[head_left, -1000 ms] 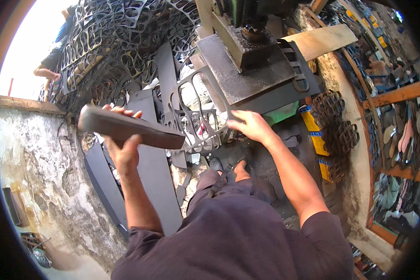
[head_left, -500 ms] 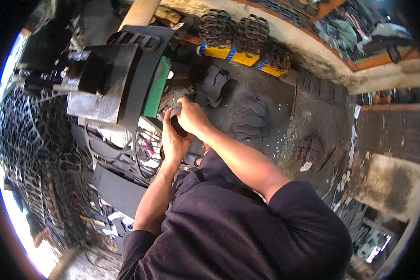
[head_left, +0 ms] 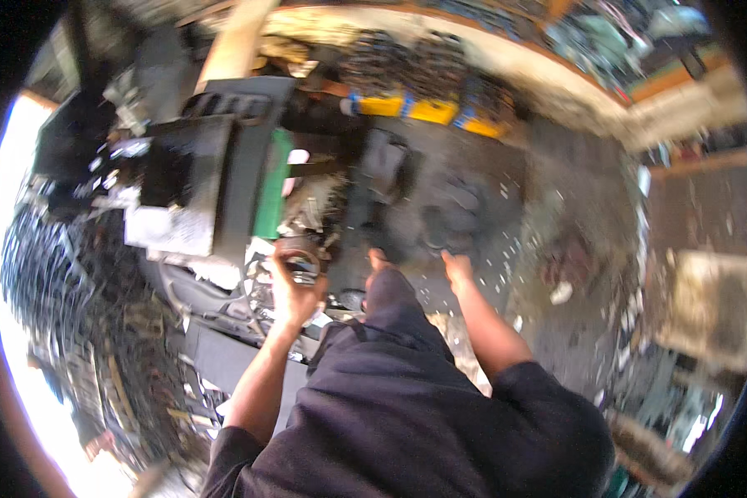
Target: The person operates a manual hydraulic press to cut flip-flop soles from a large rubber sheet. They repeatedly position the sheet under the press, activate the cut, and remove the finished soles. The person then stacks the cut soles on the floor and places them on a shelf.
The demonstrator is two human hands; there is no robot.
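My left hand is closed round a dark, curved piece that forms a loop above the palm; motion smears its detail. It is beside the edge of the cluttered workbench. My right hand reaches out to the right, just in front of a pile of dark shoe soles on the floor. Its fingertips are blurred against the soles, so I cannot make out whether they hold one. A further dark stack of soles lies farther left.
A green strip runs along the bench beside a black sheet. Yellow-and-blue boxes topped with strappy sandals line the wall. Tangled black offcuts heap up at left. A reddish-brown stack sits on the floor at right.
My hands have parted. The right one has left the dark piece and swung right and down towards the sole pile; the left has dropped slightly, still holding its piece. The view has shifted and blurred.
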